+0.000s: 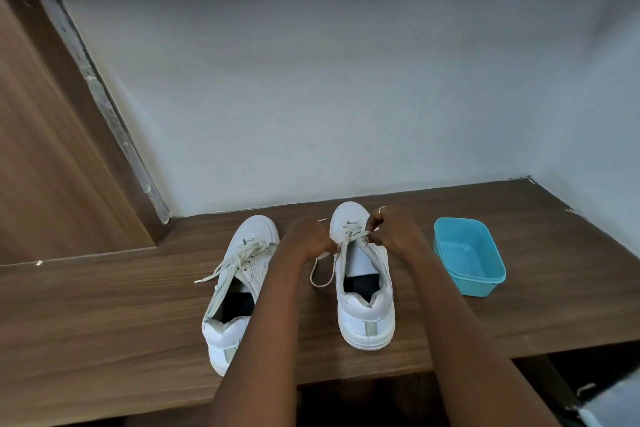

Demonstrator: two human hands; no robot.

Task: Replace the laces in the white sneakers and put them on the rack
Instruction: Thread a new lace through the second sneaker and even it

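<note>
My left hand (308, 236) and right hand (396, 229) each pinch the limp lace (320, 280); I'd hold near its tip.

Blue plastic tub (468, 255) on wooden tabletop (104, 315)

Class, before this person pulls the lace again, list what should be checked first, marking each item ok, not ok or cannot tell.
1. Both hands grip the lace: ok; the left hand and right hand each pinch the lace at the right sneaker.
2. Right sneaker sits flat on the wooden surface: ok.
3. Its upper eyelets are empty: ok; only the rows near the toe are threaded.
4. Left sneaker unlaced: not ok; its lace is threaded, ends loose.
5. Blue tub apart from the hands: ok.
6. New laces and rack within reach: cannot tell; neither is in view.
</note>
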